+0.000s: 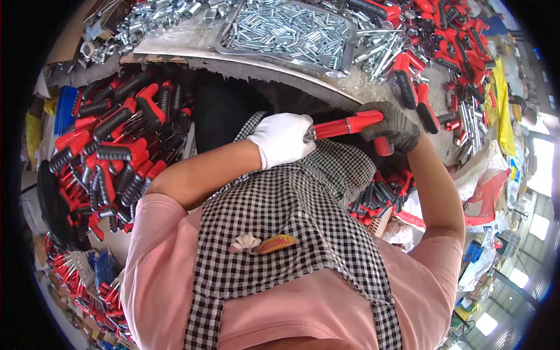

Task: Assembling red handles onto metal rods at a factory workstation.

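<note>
In front of my lap I hold a red pistol-shaped tool (338, 128) with a metal band around its barrel. My left hand (284, 140), in a white glove, is closed around the tool's left end. My right hand (392, 127), in a dark grey glove, grips its other end close to the table edge, and a red part shows below those fingers. The black part of the handle is mostly hidden by the right glove. Just beyond the right hand, similar red tools with black ribbed grips (403, 87) lie on the table.
A metal tray (341, 71) full of small silver pins stands on the worktable (175, 45). Silver rings (169, 17) lie at its far left, metal rods (471, 125) at the right. A large heap of red-and-black tools (116, 140) is at my left. White-and-red sacks (484, 192) stand at right.
</note>
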Tool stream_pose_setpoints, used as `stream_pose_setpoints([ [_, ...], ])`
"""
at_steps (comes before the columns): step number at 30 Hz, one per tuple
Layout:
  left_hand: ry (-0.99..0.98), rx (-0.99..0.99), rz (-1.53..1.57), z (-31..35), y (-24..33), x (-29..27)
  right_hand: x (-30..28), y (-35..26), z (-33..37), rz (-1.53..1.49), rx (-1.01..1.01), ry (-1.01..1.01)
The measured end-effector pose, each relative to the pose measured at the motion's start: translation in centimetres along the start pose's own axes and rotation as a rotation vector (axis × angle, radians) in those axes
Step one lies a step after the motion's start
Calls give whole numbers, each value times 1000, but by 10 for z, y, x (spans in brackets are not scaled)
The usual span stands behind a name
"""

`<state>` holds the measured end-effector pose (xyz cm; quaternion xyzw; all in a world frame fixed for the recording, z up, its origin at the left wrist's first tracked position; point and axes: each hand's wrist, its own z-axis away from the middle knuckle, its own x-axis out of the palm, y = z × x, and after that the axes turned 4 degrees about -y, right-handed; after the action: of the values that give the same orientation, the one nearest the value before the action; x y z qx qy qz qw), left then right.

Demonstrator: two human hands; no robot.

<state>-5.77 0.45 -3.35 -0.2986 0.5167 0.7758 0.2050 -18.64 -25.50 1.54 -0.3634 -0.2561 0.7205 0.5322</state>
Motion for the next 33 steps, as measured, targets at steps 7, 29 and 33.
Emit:
stream_pose_setpoints([
  [7, 36, -8, -110, 15, 1, -16, 12, 3, 3, -17, -19, -163],
  [29, -231, 249, 114, 15, -4, -20, 41, -38, 59, 916, -734, 138],
  [33, -400, 322, 308, 7, -8, -4, 49, -49, 65, 1218, -800, 55],
])
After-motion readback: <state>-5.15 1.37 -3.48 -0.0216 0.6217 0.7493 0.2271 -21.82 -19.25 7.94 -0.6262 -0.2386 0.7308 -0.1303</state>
